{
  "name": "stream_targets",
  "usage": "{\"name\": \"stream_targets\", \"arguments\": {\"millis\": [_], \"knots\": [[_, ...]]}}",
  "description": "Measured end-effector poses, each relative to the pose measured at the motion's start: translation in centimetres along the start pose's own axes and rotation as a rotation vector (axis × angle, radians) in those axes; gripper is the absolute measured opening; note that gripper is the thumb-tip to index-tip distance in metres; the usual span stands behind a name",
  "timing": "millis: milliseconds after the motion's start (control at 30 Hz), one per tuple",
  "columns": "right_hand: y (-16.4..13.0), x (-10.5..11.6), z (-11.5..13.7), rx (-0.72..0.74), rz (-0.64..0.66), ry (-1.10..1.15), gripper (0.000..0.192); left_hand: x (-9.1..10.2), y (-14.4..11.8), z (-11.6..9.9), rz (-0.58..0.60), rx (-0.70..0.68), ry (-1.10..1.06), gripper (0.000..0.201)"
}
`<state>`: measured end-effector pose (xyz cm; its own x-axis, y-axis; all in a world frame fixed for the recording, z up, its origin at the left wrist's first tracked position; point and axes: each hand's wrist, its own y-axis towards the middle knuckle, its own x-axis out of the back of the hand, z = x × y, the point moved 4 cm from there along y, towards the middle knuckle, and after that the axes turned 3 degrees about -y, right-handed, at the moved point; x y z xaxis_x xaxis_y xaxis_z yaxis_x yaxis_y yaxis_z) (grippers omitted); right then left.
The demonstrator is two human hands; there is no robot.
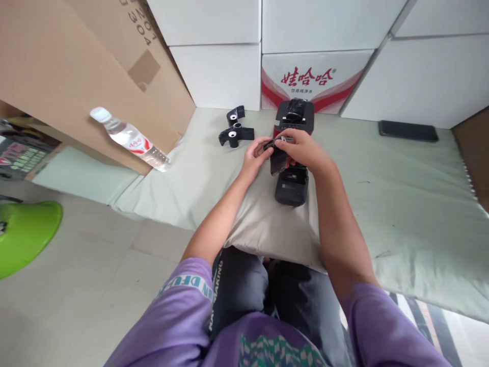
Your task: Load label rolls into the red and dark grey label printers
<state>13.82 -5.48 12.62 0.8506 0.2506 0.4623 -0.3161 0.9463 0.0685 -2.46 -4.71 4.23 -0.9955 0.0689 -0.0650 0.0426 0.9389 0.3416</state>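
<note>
- The left hand (252, 159) and the right hand (301, 148) meet in the middle of the view, above a grey cushion (263, 224) that lies on the person's lap.
- Both hands are closed around one small black part (278, 159); the left fingers pinch its left end and the right fingers grip it from the top.
- A small light-coloured piece shows at the top of the part, just under the right fingertips; what it is, I cannot tell.
- The lower side of the part hangs down between the two hands and looks shiny.
- Just below the hands, a black device (292, 186) rests on the far edge of the cushion; the right wrist covers some of it.
- Behind the hands, a second black device (295, 116) stands on a pale green mat (401, 193), with something shiny and black on its top.
- This second device stands just in front of a red and white box (313, 81) with red characters printed on it.
- To the left of it, two small black pieces with round holes (236, 130) lie on the mat, near each other.
- More to the left, a water bottle (130, 138) with a white cap lies tilted against a big cardboard box (76, 66).
- At the far right, a dark flat phone (408, 131) lies on the mat near the white boxes (420, 76).
- A green plastic thing (23, 234) sits on the floor at the left edge.
</note>
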Motion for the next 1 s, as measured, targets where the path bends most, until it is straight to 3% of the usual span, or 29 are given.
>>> {"name": "stream_targets", "arguments": {"millis": [133,333,533,800,900,1000], "knots": [[0.0,-0.1,-0.2,-0.022,0.001,-0.021,0.023,0.1,0.1,0.0,0.086,-0.017,-0.056,0.062],[0.4,0.1,-1.2,-0.013,-0.018,-0.013,0.026,0.3,0.7,1.3,0.093,0.059,-0.078,0.057],[0.1,0.2,-0.8,-0.030,0.098,-0.156,0.010,0.0,0.6,1.2,0.163,0.052,0.070,0.041],[0.5,-0.1,-0.6,0.072,0.059,-0.348,0.026,0.6,0.4,-0.3,0.048,0.036,0.322,0.024],[0.4,-0.5,-0.3,0.008,0.064,-0.289,0.024,1.1,0.6,-0.2,0.008,0.029,0.342,0.024],[-0.2,-1.0,0.4,-0.087,0.085,-0.179,0.022,2.8,1.0,-0.2,-0.123,0.019,0.406,0.025]]}}
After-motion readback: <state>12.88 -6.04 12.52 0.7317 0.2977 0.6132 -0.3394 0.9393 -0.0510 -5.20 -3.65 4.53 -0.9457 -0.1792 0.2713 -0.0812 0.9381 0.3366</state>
